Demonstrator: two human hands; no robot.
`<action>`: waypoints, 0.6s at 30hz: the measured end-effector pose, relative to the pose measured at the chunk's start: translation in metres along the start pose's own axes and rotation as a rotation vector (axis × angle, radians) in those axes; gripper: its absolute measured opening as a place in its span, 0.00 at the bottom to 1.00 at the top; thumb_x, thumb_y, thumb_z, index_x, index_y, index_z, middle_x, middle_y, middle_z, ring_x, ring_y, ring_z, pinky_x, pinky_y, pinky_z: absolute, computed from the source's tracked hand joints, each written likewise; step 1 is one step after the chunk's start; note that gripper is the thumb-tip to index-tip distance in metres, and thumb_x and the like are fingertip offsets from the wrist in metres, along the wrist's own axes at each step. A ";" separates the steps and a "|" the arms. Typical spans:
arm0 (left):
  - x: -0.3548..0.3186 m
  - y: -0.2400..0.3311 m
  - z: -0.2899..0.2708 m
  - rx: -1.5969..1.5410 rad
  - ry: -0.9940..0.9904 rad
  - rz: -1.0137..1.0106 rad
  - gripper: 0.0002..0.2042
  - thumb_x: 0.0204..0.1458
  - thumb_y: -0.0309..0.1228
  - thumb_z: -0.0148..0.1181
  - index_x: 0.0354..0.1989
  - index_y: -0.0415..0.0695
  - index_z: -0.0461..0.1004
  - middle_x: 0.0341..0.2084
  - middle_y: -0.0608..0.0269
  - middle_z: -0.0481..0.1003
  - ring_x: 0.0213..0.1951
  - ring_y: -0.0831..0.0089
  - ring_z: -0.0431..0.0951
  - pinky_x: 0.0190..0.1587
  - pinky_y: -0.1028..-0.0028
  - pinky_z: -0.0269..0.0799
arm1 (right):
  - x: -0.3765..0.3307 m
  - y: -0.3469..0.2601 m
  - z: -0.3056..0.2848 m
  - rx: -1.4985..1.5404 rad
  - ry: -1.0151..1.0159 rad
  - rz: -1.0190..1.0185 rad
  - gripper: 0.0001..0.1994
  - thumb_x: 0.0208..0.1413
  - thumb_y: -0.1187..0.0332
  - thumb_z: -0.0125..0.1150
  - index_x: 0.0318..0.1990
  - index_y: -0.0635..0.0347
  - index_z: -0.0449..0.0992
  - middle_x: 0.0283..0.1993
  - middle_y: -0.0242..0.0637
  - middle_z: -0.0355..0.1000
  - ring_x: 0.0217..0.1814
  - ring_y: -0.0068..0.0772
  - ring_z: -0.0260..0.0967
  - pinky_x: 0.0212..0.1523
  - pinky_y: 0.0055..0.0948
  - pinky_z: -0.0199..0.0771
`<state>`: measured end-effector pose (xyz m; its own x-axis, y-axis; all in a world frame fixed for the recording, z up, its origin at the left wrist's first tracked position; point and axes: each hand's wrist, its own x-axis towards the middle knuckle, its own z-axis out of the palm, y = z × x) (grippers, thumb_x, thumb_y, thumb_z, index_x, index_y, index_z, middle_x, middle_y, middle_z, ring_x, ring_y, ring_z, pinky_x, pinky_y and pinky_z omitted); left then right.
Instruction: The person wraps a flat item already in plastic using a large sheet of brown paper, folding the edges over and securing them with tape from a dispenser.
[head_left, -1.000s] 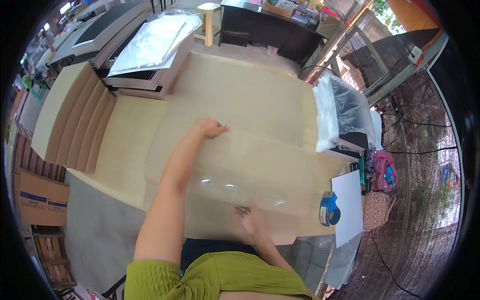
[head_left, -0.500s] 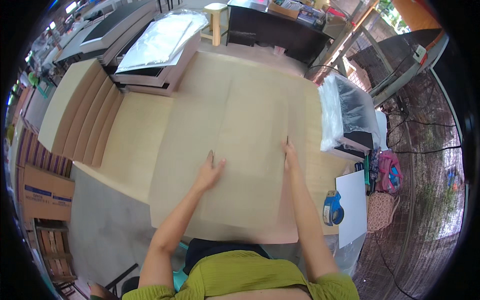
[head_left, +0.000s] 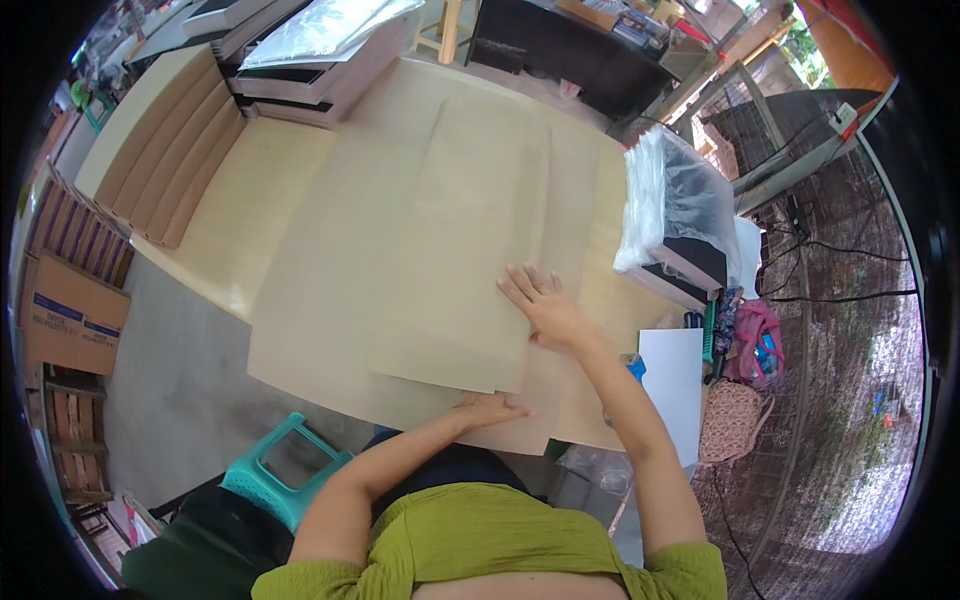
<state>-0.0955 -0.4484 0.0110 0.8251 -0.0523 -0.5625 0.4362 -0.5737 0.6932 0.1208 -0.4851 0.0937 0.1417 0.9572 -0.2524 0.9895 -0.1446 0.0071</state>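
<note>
Tan sheet (head_left: 470, 250): right hand (head_left: 548, 308) flat, left hand (head_left: 492, 408) at edge.

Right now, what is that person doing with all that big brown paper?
A person in a green top is leaning over a long wooden table spread with big tan paper sheets. The right hand lies flat, fingers spread, on the right edge of the top sheet. The left hand rests at the near edge of the sheets, close to the body. Beside them on the right sits a plastic-wrapped stack, and a teal stool stands below the table.
</note>
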 end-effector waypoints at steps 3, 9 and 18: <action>0.009 0.014 0.029 -0.396 0.359 0.018 0.35 0.59 0.57 0.51 0.65 0.41 0.65 0.63 0.45 0.67 0.65 0.48 0.66 0.67 0.53 0.58 | -0.010 0.000 0.002 0.146 -0.013 0.045 0.59 0.37 0.65 0.77 0.77 0.35 0.43 0.82 0.31 0.33 0.83 0.49 0.31 0.71 0.71 0.47; 0.028 -0.090 -0.021 -0.070 0.964 0.443 0.22 0.60 0.40 0.57 0.59 0.42 0.72 0.58 0.46 0.72 0.60 0.49 0.71 0.61 0.54 0.65 | -0.007 -0.007 0.012 0.222 0.080 0.031 0.63 0.29 0.57 0.82 0.76 0.33 0.45 0.82 0.28 0.34 0.82 0.47 0.32 0.69 0.71 0.51; -0.031 -0.069 -0.050 -0.304 0.487 0.074 0.22 0.58 0.39 0.59 0.58 0.40 0.73 0.56 0.45 0.74 0.59 0.52 0.72 0.60 0.56 0.66 | 0.000 -0.005 0.041 0.259 0.299 0.118 0.55 0.29 0.60 0.80 0.72 0.32 0.57 0.79 0.27 0.45 0.81 0.45 0.39 0.70 0.66 0.50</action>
<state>-0.1339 -0.3665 0.0030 0.8960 0.3403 -0.2853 0.3952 -0.3182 0.8617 0.1142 -0.4947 0.0539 0.2936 0.9555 0.0277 0.9312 -0.2794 -0.2343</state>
